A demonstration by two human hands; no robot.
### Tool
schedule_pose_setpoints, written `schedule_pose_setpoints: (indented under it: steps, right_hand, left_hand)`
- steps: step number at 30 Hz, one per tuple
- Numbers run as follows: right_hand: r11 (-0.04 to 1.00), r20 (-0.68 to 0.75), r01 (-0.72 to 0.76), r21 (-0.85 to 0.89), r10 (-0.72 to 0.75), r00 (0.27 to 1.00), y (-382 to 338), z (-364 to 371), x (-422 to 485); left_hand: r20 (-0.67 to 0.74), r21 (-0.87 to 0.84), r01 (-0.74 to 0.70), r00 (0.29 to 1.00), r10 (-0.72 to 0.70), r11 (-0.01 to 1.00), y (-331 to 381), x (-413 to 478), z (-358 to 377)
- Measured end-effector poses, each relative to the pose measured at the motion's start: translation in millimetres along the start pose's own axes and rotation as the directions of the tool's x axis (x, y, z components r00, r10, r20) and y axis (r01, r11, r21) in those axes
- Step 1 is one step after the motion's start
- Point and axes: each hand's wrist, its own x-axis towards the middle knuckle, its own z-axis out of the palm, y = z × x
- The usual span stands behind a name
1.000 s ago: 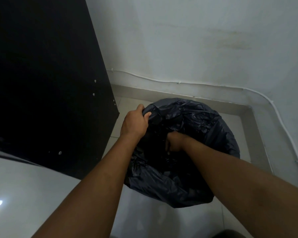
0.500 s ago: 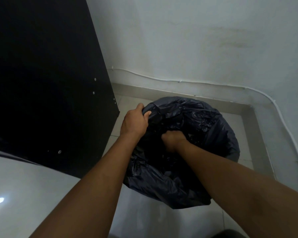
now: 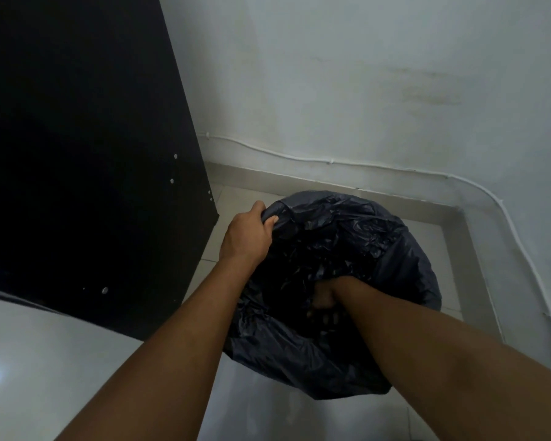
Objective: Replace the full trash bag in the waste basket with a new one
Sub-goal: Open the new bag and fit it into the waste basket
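A black trash bag (image 3: 404, 249) is draped over a round waste basket standing on the floor in the room's corner; the basket itself is hidden under the plastic. My left hand (image 3: 247, 237) grips the bag's rim at the upper left, fingers curled over the edge. My right hand (image 3: 323, 299) is pushed down inside the bag's dark opening, and its fingers are mostly lost in the shadow and folds.
A tall black cabinet panel (image 3: 93, 154) stands close on the left of the basket. A white wall (image 3: 363, 74) with a thin white cable (image 3: 299, 157) runs behind and to the right. A pale glossy surface (image 3: 45, 377) lies at lower left.
My right hand has sunk deeper into the bag, down and slightly right. My left hand keeps its grip on the rim in the same place.
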Motion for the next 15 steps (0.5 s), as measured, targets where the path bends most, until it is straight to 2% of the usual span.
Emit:
schedule_pose_setpoints:
  steps: [2,4,6,8,10,15]
  right_hand:
    - [1.000,-0.135,-0.020,-0.005,0.019,0.991,10.3,-11.7,2.4]
    - [0.996,-0.208,-0.070,-0.060,0.056,0.976,21.8,-17.9,5.8]
    - [0.992,-0.181,-0.122,-0.036,0.114,0.977,30.9,-12.1,9.5]
    - [0.990,-0.051,-0.128,-0.057,0.125,0.991,33.0,-3.5,13.5]
    - [0.992,0.013,-0.110,-0.065,0.111,0.994,29.0,-0.6,12.9]
    - [1.000,-0.186,0.009,-0.020,-0.013,0.982,1.8,-20.2,6.5]
  left_hand:
    - [0.004,0.005,0.003,1.000,-0.003,1.000,-0.7,0.3,0.1]
    - [0.002,0.007,0.003,1.000,-0.003,1.000,-1.3,0.4,-0.2]
    - [0.002,0.004,0.002,1.000,-0.002,1.000,-0.8,-0.5,0.5]
    - [0.000,0.004,0.002,1.000,-0.002,1.000,-0.3,-0.7,0.6]
    - [0.003,0.009,0.010,1.000,-0.011,1.000,-0.2,-1.0,0.0]
    - [0.006,0.004,0.001,1.000,-0.001,1.000,0.9,0.1,-0.1]
